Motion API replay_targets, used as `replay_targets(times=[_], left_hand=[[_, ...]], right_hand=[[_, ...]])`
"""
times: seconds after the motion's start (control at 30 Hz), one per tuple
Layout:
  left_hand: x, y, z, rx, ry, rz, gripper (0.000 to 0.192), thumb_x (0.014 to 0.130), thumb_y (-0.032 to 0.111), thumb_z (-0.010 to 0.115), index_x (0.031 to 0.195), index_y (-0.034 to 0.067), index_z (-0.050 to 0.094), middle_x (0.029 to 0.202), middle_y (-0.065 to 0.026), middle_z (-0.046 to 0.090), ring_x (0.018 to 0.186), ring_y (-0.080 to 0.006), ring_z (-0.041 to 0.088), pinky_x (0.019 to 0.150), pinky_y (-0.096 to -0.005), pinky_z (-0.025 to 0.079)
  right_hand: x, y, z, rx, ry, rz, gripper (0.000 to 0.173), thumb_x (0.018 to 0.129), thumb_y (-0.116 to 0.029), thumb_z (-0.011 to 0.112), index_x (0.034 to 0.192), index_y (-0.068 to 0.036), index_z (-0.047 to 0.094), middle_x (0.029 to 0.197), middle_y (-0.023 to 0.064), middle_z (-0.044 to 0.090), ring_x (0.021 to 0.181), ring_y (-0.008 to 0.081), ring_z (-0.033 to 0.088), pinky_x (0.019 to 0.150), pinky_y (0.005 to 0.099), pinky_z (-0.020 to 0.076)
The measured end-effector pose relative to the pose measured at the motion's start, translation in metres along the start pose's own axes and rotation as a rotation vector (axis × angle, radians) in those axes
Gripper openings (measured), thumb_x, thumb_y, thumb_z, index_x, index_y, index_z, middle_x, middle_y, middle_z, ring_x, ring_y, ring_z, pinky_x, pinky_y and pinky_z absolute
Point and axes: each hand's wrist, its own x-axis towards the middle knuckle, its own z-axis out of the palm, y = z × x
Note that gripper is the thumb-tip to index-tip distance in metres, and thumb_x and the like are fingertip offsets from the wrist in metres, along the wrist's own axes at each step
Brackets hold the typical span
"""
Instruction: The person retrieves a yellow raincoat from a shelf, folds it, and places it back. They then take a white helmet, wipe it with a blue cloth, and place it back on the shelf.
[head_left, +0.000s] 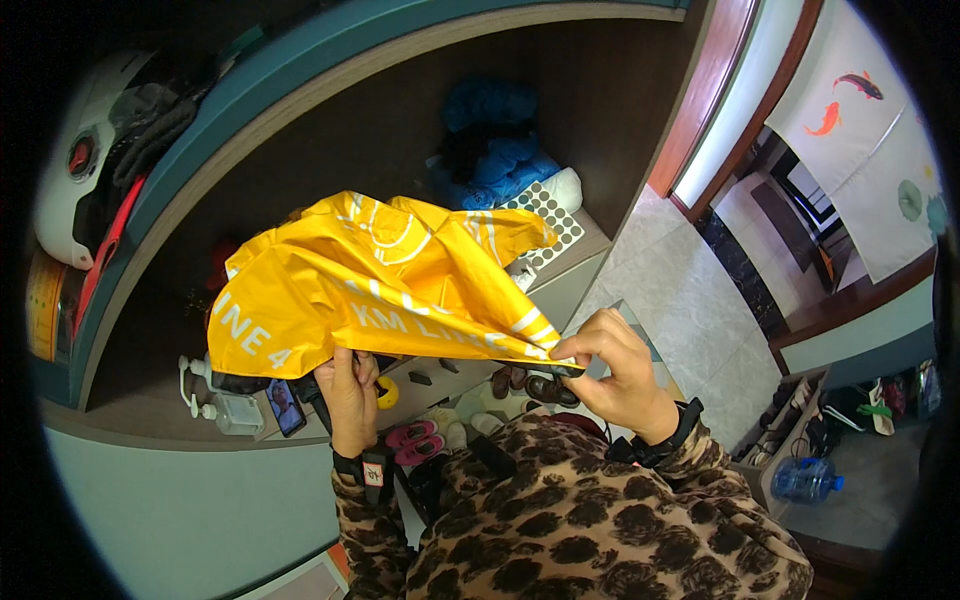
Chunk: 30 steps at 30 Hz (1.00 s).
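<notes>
A crumpled yellow sheet of thin, shiny fabric (397, 292), perhaps an umbrella canopy, is spread out in front of me. White printing and stripes run across it. My left hand (351, 391) grips the fabric's lower edge near its middle, with the fingertips partly hidden beneath it. At the right corner, which shows a black tip (564, 370), my right hand (619, 367) pinches the cloth between thumb and fingers. The lower edge is drawn fairly straight between both hands. Whatever lies under the cloth is mostly hidden.
Clear pump bottles (238, 414) and a lit phone (286, 407) stand on the cabinet ledge at left. Behind are a blue padded garment (499, 169) and a dotted sheet (559, 232). A white helmet (75, 172) sits upper left; pink shoes (415, 442) are below; a water jug (804, 480) lies right.
</notes>
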Motion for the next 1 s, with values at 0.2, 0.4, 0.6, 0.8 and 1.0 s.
replay_targets(times=[0.2,0.4,0.6,0.8,1.0], left_hand=[[-0.002,-0.006,0.005,0.005,0.018,-0.034,0.015,0.1,0.021,0.058,0.105,0.007,0.056,0.08,-0.0025,0.056,0.053,-0.0065,0.04,0.048,-0.0206,0.029],[0.004,-0.003,-0.004,-0.036,-0.024,0.029,0.015,0.101,0.019,0.056,0.105,0.005,0.055,0.081,-0.0042,0.057,0.052,-0.0057,0.04,0.046,-0.0196,0.03],[0.003,-0.005,-0.011,-0.009,0.005,-0.011,0.017,0.1,0.021,0.057,0.103,0.005,0.054,0.077,-0.0028,0.056,0.051,-0.0061,0.041,0.046,-0.0205,0.03],[0.002,-0.006,-0.006,0.019,0.016,0.008,0.013,0.1,0.017,0.057,0.103,0.006,0.053,0.074,-0.0013,0.054,0.051,-0.0066,0.04,0.048,-0.0218,0.031],[0.005,0.0,-0.042,-0.085,0.029,0.005,0.011,0.098,0.015,0.058,0.105,0.007,0.054,0.071,0.0003,0.051,0.052,-0.0069,0.039,0.049,-0.0226,0.032]], right_hand=[[0.009,0.001,0.01,0.001,0.063,-0.019,0.026,0.063,0.007,0.07,0.078,-0.008,0.053,0.077,0.0055,0.051,0.071,0.0235,0.05,0.062,0.0324,0.0363],[0.017,0.003,-0.014,0.326,-0.398,0.234,0.021,0.074,-0.004,0.079,0.088,-0.006,0.064,0.087,0.0027,0.055,0.087,0.0188,0.057,0.077,0.0294,0.0464],[0.01,0.004,-0.005,0.26,-0.111,0.004,0.017,0.075,-0.002,0.077,0.082,-0.005,0.061,0.088,0.0039,0.059,0.081,0.02,0.059,0.069,0.0309,0.048],[0.008,-0.002,-0.002,0.024,0.07,-0.609,0.019,0.077,-0.009,0.076,0.086,-0.004,0.061,0.074,0.0074,0.056,0.062,0.0209,0.059,0.049,0.0307,0.0442],[0.0,0.002,0.02,0.232,-0.013,-0.72,0.034,0.09,-0.033,0.07,0.103,-0.004,0.058,0.081,0.0119,0.057,0.062,0.0232,0.059,0.052,0.0303,0.0482]])
